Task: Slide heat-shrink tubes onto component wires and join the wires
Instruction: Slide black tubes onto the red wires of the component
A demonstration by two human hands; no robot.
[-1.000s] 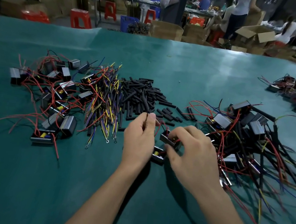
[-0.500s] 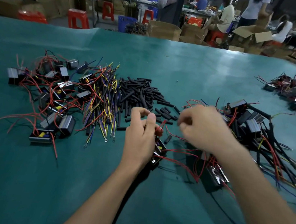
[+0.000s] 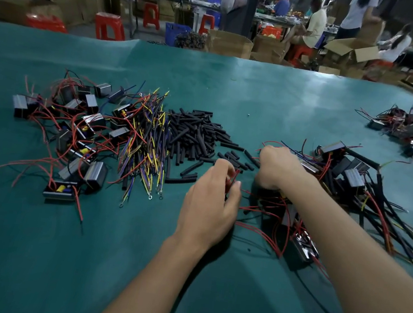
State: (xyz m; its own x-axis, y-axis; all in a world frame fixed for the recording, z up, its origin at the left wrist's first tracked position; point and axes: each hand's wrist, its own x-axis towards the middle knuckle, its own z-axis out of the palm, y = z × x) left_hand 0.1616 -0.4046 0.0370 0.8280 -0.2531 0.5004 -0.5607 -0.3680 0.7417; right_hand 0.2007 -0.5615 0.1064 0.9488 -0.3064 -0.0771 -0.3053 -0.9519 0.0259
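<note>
Left hand (image 3: pixel 209 204) pinches red wires (image 3: pixel 232 179) between thumb and fingers, low over the tabletop (image 3: pixel 30 251). Right hand (image 3: pixel 278 168), just beyond and to its right, is fisted knuckles-up; whether it holds anything I cannot tell. Black tubes (image 3: pixel 195 136) lie just ahead of both hands.

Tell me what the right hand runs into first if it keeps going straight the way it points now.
Probably the loose black heat-shrink tubes just ahead of the right hand, at the edge of the tube pile. Depth is unclear from this view.
</note>
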